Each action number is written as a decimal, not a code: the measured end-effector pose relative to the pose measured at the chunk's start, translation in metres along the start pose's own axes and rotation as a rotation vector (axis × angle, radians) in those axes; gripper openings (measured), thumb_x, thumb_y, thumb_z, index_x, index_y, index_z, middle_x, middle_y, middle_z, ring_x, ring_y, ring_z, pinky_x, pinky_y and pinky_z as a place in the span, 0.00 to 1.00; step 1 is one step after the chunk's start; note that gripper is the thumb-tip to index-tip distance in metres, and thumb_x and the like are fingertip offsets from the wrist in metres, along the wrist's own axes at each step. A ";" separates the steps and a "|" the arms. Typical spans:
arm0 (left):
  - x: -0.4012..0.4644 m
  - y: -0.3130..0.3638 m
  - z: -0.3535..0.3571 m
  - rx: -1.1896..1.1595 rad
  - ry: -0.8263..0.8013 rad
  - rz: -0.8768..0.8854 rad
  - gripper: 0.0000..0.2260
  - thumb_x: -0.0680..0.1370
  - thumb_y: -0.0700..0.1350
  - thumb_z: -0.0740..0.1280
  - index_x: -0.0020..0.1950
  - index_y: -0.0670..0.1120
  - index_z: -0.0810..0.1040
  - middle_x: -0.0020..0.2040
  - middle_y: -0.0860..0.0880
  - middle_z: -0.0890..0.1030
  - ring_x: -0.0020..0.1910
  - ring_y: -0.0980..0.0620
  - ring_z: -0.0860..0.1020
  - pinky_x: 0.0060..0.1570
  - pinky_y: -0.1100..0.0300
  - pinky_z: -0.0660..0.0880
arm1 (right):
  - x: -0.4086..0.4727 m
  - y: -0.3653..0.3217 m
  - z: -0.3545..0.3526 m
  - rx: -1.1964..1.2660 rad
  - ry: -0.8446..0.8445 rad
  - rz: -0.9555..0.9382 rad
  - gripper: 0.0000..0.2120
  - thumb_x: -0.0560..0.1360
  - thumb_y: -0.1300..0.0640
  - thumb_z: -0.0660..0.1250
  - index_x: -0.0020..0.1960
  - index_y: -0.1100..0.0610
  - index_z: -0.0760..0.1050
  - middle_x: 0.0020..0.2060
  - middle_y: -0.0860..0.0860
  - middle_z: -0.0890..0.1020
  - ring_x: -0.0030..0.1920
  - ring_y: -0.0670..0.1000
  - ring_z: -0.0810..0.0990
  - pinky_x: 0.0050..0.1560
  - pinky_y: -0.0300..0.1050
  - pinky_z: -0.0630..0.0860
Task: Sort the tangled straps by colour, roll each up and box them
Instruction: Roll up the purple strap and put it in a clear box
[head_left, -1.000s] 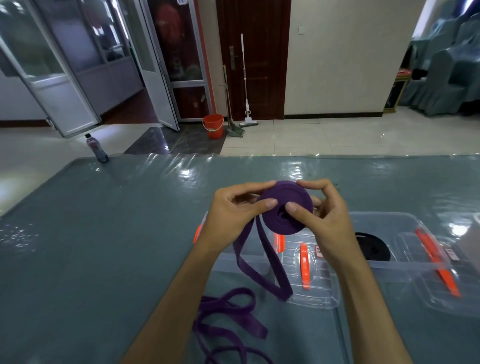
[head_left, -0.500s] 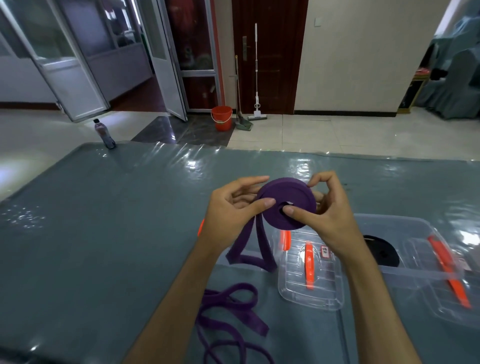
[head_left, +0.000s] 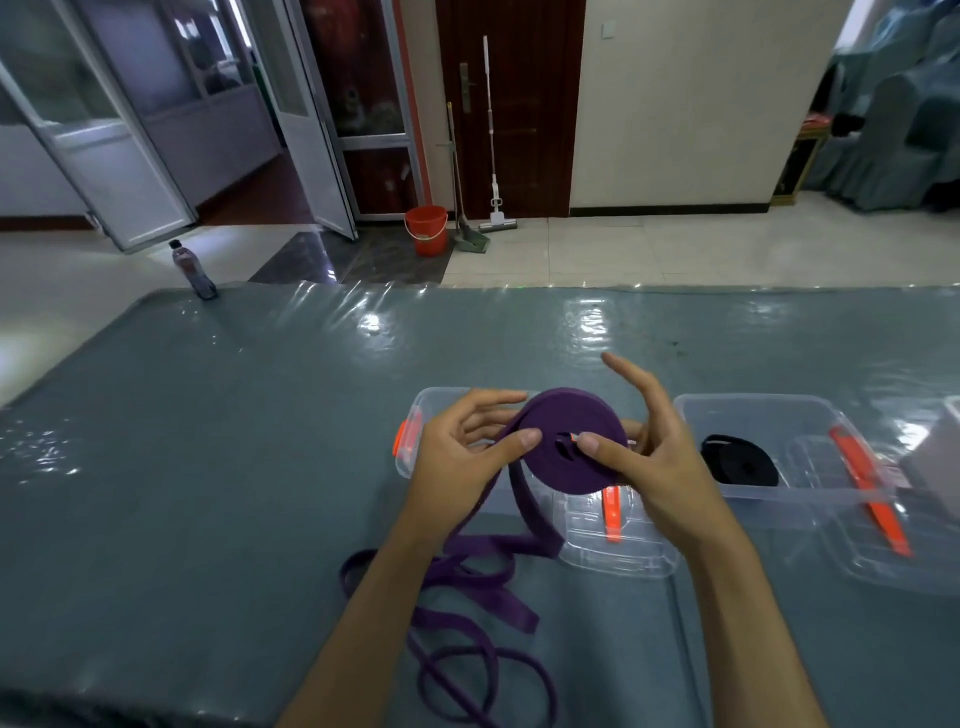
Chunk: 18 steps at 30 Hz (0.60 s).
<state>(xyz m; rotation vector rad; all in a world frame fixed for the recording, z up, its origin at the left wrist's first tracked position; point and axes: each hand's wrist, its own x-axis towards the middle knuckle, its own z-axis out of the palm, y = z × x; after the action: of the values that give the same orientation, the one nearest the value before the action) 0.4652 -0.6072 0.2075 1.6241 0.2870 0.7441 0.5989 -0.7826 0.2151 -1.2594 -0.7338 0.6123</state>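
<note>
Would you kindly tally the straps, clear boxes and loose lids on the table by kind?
Purple strap, part rolled in both hands, tail loose on the table: 1
Black strap roll, inside the right box: 1
Clear boxes, left and right: 2
Clear lids with orange clips, and: 2
Total: 6

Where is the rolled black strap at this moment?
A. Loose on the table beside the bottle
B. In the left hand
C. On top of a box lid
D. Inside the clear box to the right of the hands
D: the black strap roll lies inside the clear box on the right, while both hands work on the purple strap roll.
</note>
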 end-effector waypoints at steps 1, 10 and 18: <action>-0.002 -0.001 0.002 -0.002 -0.009 -0.001 0.16 0.74 0.42 0.80 0.59 0.55 0.85 0.54 0.52 0.88 0.56 0.51 0.86 0.56 0.62 0.81 | -0.003 -0.002 -0.003 -0.026 -0.026 -0.002 0.37 0.74 0.58 0.78 0.76 0.37 0.68 0.52 0.60 0.88 0.53 0.60 0.89 0.51 0.48 0.86; -0.017 -0.008 -0.004 0.028 -0.120 -0.078 0.22 0.75 0.55 0.79 0.67 0.60 0.79 0.54 0.50 0.88 0.57 0.49 0.86 0.63 0.53 0.81 | -0.027 0.000 0.005 -0.148 0.000 -0.113 0.28 0.72 0.60 0.80 0.70 0.46 0.80 0.59 0.48 0.87 0.58 0.53 0.87 0.53 0.43 0.85; -0.038 -0.062 -0.047 0.307 -0.304 -0.371 0.13 0.74 0.50 0.80 0.57 0.51 0.86 0.54 0.54 0.88 0.57 0.55 0.85 0.63 0.57 0.78 | -0.032 -0.004 0.002 -0.050 0.144 -0.160 0.27 0.71 0.59 0.80 0.67 0.42 0.81 0.56 0.52 0.88 0.55 0.55 0.88 0.53 0.46 0.85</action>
<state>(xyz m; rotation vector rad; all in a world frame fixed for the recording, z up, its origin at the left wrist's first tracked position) 0.4216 -0.5787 0.1380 1.8743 0.4834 0.1707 0.5777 -0.8067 0.2144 -1.2626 -0.7252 0.3716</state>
